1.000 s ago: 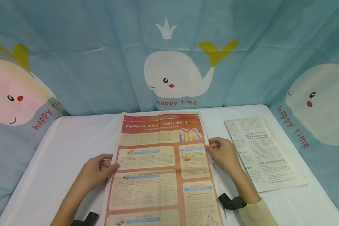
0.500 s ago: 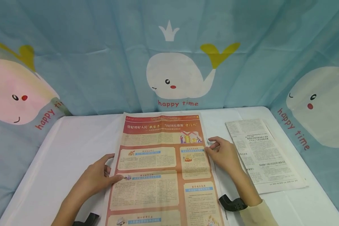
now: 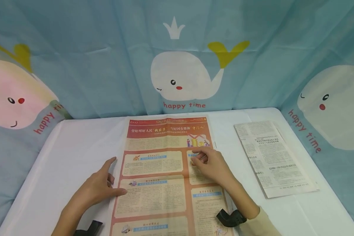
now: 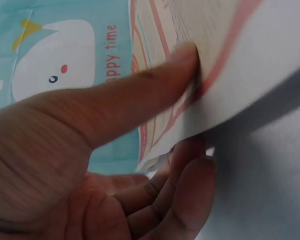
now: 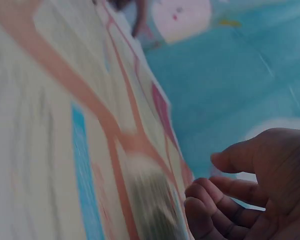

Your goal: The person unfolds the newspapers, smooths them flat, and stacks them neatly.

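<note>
A newspaper [image 3: 153,200] with red and orange print lies lengthwise down the middle of the white table. At its left edge is my left hand [image 3: 95,188], index finger stretched out along the side. The left wrist view shows the thumb [image 4: 172,65] on top of the newspaper [image 4: 210,60] and other fingers [image 4: 192,195] curled under its slightly raised edge, so the sheet is pinched between them. My right hand [image 3: 212,165] hovers above the newspaper's right part. In the right wrist view its fingers [image 5: 205,200] are loosely bent and hold nothing.
To the right lies a folded black-and-white newspaper [image 3: 277,160], apart from the middle one. A blue curtain [image 3: 106,78] with whale prints hangs behind and beside the white table [image 3: 62,157]. Each wrist wears a black device [image 3: 230,219].
My right hand has let go of the newspaper's right edge and moved left over the page. My left thumb has slid slightly nearer me along the left edge, and the index finger has spread away.
</note>
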`<state>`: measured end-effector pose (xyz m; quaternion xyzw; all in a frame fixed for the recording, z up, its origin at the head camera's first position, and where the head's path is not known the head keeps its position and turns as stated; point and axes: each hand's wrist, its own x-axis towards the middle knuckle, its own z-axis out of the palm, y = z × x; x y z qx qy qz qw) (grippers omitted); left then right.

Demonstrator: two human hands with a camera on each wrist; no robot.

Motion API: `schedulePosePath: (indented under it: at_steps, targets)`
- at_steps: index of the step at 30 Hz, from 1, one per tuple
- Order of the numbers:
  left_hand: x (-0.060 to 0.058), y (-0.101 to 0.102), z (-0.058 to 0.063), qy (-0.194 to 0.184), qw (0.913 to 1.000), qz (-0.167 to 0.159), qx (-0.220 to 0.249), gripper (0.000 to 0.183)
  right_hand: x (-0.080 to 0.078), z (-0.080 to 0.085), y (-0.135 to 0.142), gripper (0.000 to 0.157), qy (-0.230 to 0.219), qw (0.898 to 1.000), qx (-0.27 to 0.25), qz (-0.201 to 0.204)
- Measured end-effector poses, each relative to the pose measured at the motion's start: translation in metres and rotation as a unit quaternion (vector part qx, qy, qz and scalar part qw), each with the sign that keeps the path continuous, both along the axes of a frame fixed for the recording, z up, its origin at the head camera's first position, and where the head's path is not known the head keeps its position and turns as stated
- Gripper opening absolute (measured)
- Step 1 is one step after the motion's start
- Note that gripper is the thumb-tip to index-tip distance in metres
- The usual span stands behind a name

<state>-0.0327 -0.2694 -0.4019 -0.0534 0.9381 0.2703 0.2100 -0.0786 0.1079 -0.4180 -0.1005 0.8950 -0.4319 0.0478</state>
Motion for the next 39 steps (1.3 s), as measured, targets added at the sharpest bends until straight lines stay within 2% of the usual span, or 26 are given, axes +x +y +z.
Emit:
schedulePosePath:
  at_steps: [4,7,10,14,17,21,23,28,31,36,39]
  targets:
    - [0.000,-0.001,0.000,0.006,0.9999,0.010,0.007,0.128,0.003,0.003,-0.028,0.025,-0.004,0.998,-0.018,0.054]
    - [0.000,-0.003,0.001,0.002,0.9997,0.018,0.019,0.115,0.004,0.005,-0.050,0.025,-0.006,0.996,-0.028,0.085]
    - [0.001,-0.004,0.003,-0.004,0.9994,0.022,0.028,0.093,0.007,0.005,-0.073,0.025,-0.020,0.993,-0.048,0.109]
    - [0.004,-0.004,0.002,-0.002,0.9993,0.023,0.031,0.055,0.015,-0.002,-0.103,0.024,-0.040,0.987,-0.077,0.132]
    - [0.007,-0.004,0.002,-0.004,0.9991,0.023,0.035,0.042,0.021,-0.008,-0.124,0.022,-0.043,0.985,-0.086,0.143]
    - [0.006,-0.004,0.005,-0.003,0.9990,0.018,0.041,0.046,0.025,-0.007,-0.148,0.022,-0.059,0.981,-0.089,0.161]
    - [0.006,-0.004,0.006,-0.005,0.9989,0.012,0.044,0.050,0.027,-0.004,-0.157,0.026,-0.079,0.977,-0.085,0.177]
    - [0.005,-0.002,0.008,-0.011,0.9985,0.000,0.053,0.048,0.036,-0.003,-0.174,0.037,-0.118,0.970,-0.084,0.196]
    - [0.005,-0.002,0.011,-0.013,0.9975,0.001,0.069,0.045,0.041,-0.005,-0.179,0.040,-0.121,0.970,-0.094,0.191]
    - [0.004,-0.003,0.015,-0.020,0.9949,0.003,0.099,0.036,0.038,-0.006,-0.180,0.046,-0.124,0.971,-0.096,0.179]
    - [0.001,-0.003,0.014,-0.021,0.9948,-0.007,0.100,0.032,0.035,-0.006,-0.178,0.042,-0.128,0.971,-0.102,0.172]
